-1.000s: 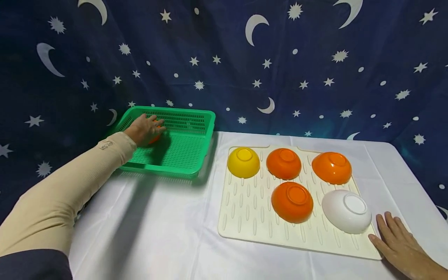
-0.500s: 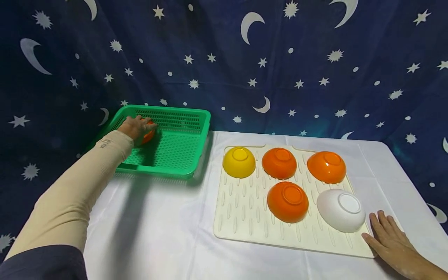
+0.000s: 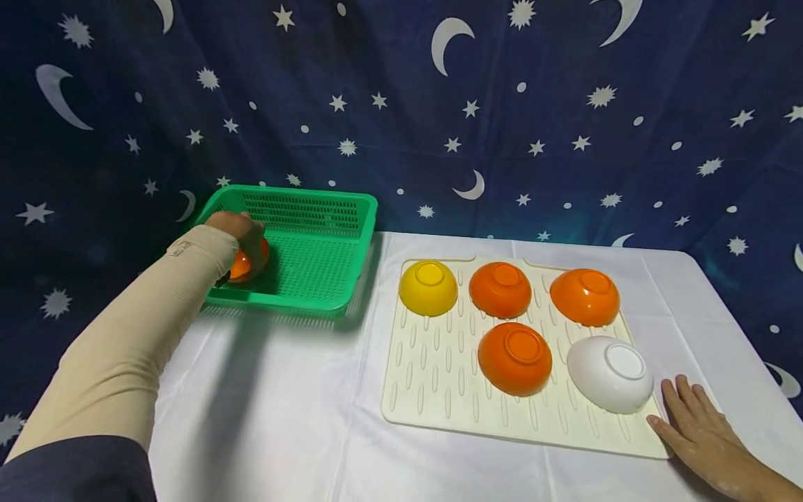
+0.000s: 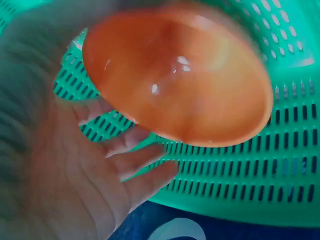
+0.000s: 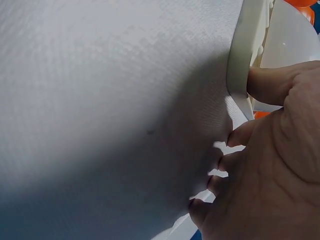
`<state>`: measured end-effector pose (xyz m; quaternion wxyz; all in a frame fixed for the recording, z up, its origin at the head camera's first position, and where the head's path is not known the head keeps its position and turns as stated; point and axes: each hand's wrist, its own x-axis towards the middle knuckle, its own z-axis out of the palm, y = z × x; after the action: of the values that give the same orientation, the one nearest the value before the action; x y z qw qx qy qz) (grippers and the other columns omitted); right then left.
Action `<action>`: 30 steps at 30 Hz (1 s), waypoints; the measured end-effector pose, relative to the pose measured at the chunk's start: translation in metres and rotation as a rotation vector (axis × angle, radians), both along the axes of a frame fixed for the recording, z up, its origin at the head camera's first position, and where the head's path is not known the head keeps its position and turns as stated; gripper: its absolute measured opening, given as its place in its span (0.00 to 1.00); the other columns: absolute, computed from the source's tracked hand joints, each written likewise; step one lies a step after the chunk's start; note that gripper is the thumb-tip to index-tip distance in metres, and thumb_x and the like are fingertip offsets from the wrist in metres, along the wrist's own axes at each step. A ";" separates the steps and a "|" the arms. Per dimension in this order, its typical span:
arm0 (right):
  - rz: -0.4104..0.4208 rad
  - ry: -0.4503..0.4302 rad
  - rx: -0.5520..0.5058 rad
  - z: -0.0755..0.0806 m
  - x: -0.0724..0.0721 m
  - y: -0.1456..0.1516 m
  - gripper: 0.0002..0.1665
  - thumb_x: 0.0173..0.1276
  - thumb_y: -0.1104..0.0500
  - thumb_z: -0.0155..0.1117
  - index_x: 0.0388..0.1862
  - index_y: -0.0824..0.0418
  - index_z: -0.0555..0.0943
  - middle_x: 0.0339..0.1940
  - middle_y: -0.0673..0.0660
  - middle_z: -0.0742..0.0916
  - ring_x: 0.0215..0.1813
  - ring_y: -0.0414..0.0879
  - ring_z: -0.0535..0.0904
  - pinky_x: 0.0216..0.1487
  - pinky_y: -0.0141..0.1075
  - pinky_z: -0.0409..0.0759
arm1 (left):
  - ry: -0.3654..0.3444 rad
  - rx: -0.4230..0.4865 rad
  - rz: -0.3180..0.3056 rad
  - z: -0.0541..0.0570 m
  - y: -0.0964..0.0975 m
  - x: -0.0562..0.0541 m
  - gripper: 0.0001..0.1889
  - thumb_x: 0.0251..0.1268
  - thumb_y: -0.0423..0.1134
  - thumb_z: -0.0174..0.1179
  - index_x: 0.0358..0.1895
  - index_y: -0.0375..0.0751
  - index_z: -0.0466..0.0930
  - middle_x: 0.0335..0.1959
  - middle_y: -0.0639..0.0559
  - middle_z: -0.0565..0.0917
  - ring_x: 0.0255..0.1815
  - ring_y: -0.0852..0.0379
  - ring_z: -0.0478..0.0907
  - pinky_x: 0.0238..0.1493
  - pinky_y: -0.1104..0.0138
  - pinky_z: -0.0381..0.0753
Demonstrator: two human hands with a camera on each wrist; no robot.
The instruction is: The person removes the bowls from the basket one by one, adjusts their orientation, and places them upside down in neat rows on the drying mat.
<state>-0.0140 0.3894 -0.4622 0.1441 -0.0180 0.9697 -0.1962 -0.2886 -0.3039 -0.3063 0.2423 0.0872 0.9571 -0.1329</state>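
Over the left part of the green plastic basket (image 3: 314, 272), my left hand (image 3: 241, 229) grips an orange bowl (image 4: 185, 80). The bowl's glossy inside faces the left wrist camera, and the fingers (image 4: 145, 165) lie along its rim; the thumb is hard to make out there. My right hand (image 3: 709, 432) lies flat with its fingers spread at the near right corner of the cream draining mat (image 3: 433, 383). Its thumb (image 5: 270, 85) touches the mat's edge. The nearest thing to it on the mat is an upside-down white bowl (image 3: 610, 374).
Upside down on the mat sit a yellow bowl (image 3: 428, 288), a back middle orange bowl (image 3: 500, 289), a back right orange bowl (image 3: 585, 297) and a front orange bowl (image 3: 514, 358). A white cloth (image 3: 301, 404) covers the table. Behind hangs a dark blue star-patterned curtain (image 3: 376, 63).
My left hand has moved left and nearer within the basket, turning the orange bowl so more of it shows. The right hand keeps its place by the mat. The head view has shifted slightly.
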 end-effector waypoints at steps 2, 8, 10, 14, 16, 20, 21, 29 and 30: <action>0.000 0.008 0.010 -0.001 0.000 0.001 0.52 0.83 0.42 0.39 0.73 0.82 0.29 0.71 0.82 0.28 0.71 0.74 0.13 0.61 0.73 0.18 | -0.045 0.033 0.081 0.003 0.000 0.001 0.43 0.45 0.52 0.76 0.64 0.32 0.71 0.53 0.29 0.73 0.45 0.37 0.75 0.37 0.52 0.83; 0.005 0.024 0.030 -0.003 0.000 0.003 0.52 0.82 0.41 0.39 0.73 0.80 0.28 0.71 0.81 0.28 0.71 0.72 0.13 0.61 0.74 0.19 | -0.136 0.157 0.205 0.005 -0.006 0.004 0.52 0.49 0.63 0.74 0.70 0.31 0.64 0.61 0.25 0.69 0.50 0.36 0.73 0.40 0.51 0.83; 0.006 0.027 0.028 -0.003 0.000 0.003 0.52 0.82 0.41 0.40 0.73 0.80 0.28 0.72 0.81 0.28 0.71 0.72 0.13 0.61 0.74 0.19 | -0.140 0.159 0.207 0.005 -0.007 0.004 0.51 0.51 0.65 0.72 0.69 0.31 0.64 0.59 0.26 0.70 0.49 0.36 0.74 0.40 0.51 0.83; 0.008 0.023 0.017 -0.003 -0.001 0.002 0.52 0.82 0.41 0.39 0.73 0.81 0.28 0.72 0.82 0.29 0.72 0.73 0.14 0.62 0.74 0.19 | -0.118 0.166 0.183 0.008 -0.008 0.005 0.45 0.55 0.65 0.69 0.61 0.29 0.68 0.52 0.30 0.74 0.48 0.36 0.75 0.43 0.49 0.83; 0.013 0.024 0.010 -0.003 -0.002 0.001 0.52 0.83 0.42 0.39 0.74 0.81 0.29 0.72 0.82 0.29 0.72 0.73 0.14 0.62 0.73 0.18 | -0.097 0.159 0.145 0.010 -0.007 0.005 0.42 0.58 0.64 0.66 0.56 0.26 0.68 0.48 0.32 0.77 0.47 0.38 0.77 0.44 0.50 0.82; 0.018 0.022 0.009 -0.002 -0.003 -0.001 0.52 0.83 0.41 0.39 0.74 0.81 0.30 0.72 0.81 0.29 0.72 0.71 0.14 0.63 0.68 0.15 | -0.089 0.243 0.109 0.011 -0.001 0.007 0.37 0.62 0.58 0.66 0.51 0.24 0.65 0.43 0.33 0.76 0.43 0.40 0.77 0.45 0.52 0.82; 0.024 0.027 0.013 -0.002 -0.002 -0.001 0.51 0.83 0.42 0.39 0.74 0.82 0.31 0.72 0.82 0.30 0.72 0.71 0.14 0.64 0.66 0.14 | -0.094 0.276 0.109 0.011 0.000 0.009 0.38 0.62 0.57 0.67 0.53 0.24 0.64 0.45 0.32 0.76 0.44 0.40 0.77 0.45 0.52 0.83; 0.039 0.046 0.042 0.001 0.000 0.003 0.50 0.83 0.43 0.39 0.74 0.81 0.31 0.73 0.82 0.30 0.73 0.69 0.13 0.65 0.63 0.13 | 0.030 0.509 0.025 0.018 0.006 0.026 0.43 0.56 0.51 0.74 0.64 0.23 0.63 0.50 0.29 0.77 0.46 0.38 0.81 0.40 0.52 0.86; 0.042 0.048 0.044 0.001 0.000 0.003 0.50 0.83 0.44 0.39 0.74 0.81 0.31 0.73 0.82 0.30 0.73 0.69 0.13 0.65 0.63 0.13 | 0.062 0.523 0.015 0.018 0.006 0.028 0.44 0.55 0.51 0.74 0.65 0.24 0.63 0.50 0.29 0.77 0.45 0.39 0.81 0.39 0.53 0.86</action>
<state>-0.0137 0.3927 -0.4608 0.1254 -0.0398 0.9764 -0.1712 -0.2608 -0.2976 -0.2880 0.1830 0.1355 0.9665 0.1182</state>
